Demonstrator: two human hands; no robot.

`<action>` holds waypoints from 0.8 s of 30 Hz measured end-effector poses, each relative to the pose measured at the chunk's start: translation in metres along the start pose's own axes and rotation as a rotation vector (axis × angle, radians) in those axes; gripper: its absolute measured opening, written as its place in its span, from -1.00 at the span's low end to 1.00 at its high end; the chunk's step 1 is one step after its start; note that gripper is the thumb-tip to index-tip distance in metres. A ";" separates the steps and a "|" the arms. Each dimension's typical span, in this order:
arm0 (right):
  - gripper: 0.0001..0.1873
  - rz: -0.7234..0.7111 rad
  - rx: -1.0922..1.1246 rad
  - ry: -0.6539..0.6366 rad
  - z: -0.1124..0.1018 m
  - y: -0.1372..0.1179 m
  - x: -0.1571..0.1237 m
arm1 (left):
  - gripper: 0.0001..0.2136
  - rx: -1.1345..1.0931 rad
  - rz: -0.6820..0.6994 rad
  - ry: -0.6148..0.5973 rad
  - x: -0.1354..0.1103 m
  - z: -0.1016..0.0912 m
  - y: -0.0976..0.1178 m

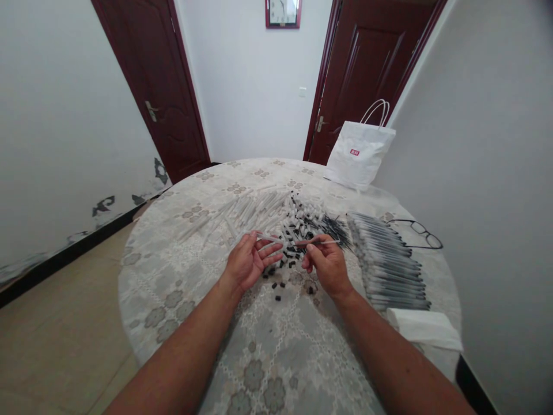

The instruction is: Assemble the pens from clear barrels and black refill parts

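Note:
My left hand (250, 259) lies palm up over the round table (173, 276), its fingers curled round a clear pen barrel (265, 237). My right hand (326, 262) is closed in a pinch on a thin pen refill (322, 242) that points left toward the barrel. Between and just beyond the hands lie several small black caps (280, 279). A heap of clear barrels (254, 210) sits behind my left hand, and a bundle of dark refills (332, 227) behind my right.
A row of several assembled pens (389, 259) lies at the right, with black-framed glasses (417, 233) beyond it. A folded white cloth (425, 328) rests near the right edge. A white paper bag (358, 153) stands at the back.

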State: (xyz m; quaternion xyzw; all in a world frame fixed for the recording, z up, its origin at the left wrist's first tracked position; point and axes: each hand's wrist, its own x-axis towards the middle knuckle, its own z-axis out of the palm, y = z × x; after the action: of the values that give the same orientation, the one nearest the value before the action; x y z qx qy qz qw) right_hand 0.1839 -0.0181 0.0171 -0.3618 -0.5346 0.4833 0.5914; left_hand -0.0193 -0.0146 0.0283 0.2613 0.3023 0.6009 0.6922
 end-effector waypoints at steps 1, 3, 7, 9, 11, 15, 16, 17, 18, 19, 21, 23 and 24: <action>-0.79 -0.005 0.003 -0.009 0.001 -0.001 -0.001 | -0.82 -0.007 0.001 -0.007 0.000 0.000 0.000; -0.79 -0.016 0.000 -0.015 0.002 -0.003 -0.002 | -0.81 -0.022 0.002 -0.019 -0.001 0.000 -0.001; -0.80 -0.024 0.024 -0.006 0.006 -0.004 -0.005 | -0.79 -0.044 -0.005 -0.038 -0.003 0.003 -0.002; -0.79 -0.026 0.038 -0.005 0.006 -0.003 -0.005 | -0.78 -0.044 -0.003 -0.048 -0.004 0.004 -0.004; -0.78 -0.032 0.047 0.010 0.007 -0.003 -0.005 | -0.77 -0.040 0.003 -0.056 -0.004 0.004 -0.005; -0.77 -0.052 0.077 0.048 0.006 -0.004 -0.004 | -0.77 -0.041 0.003 -0.062 -0.003 0.003 -0.007; -0.77 -0.057 0.077 0.051 0.006 -0.004 -0.004 | -0.77 -0.044 0.002 -0.061 -0.003 0.003 -0.007; -0.78 -0.061 0.068 0.052 0.007 -0.005 -0.005 | -0.76 -0.046 0.001 -0.061 -0.003 0.003 -0.007; -0.79 -0.061 0.050 0.050 0.007 -0.005 -0.005 | -0.76 -0.046 0.001 -0.061 -0.003 0.003 -0.007; -0.79 -0.057 0.023 0.045 0.008 -0.005 -0.005 | -0.75 -0.046 0.002 -0.063 -0.003 0.004 -0.007; -0.79 -0.039 -0.043 0.028 0.009 -0.004 -0.006 | -0.74 -0.038 -0.001 -0.068 -0.005 0.005 -0.007; -0.77 -0.017 -0.108 0.021 0.010 -0.001 -0.007 | -0.74 -0.018 -0.020 -0.087 -0.006 0.007 -0.008; -0.76 -0.002 -0.137 0.014 0.011 0.000 -0.008 | -0.74 -0.003 -0.033 -0.102 -0.007 0.008 -0.009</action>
State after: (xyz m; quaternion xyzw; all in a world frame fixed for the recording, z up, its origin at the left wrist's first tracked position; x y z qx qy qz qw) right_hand 0.1737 -0.0266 0.0162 -0.4043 -0.5627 0.4422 0.5695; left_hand -0.0080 -0.0231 0.0274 0.2857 0.2700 0.5756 0.7171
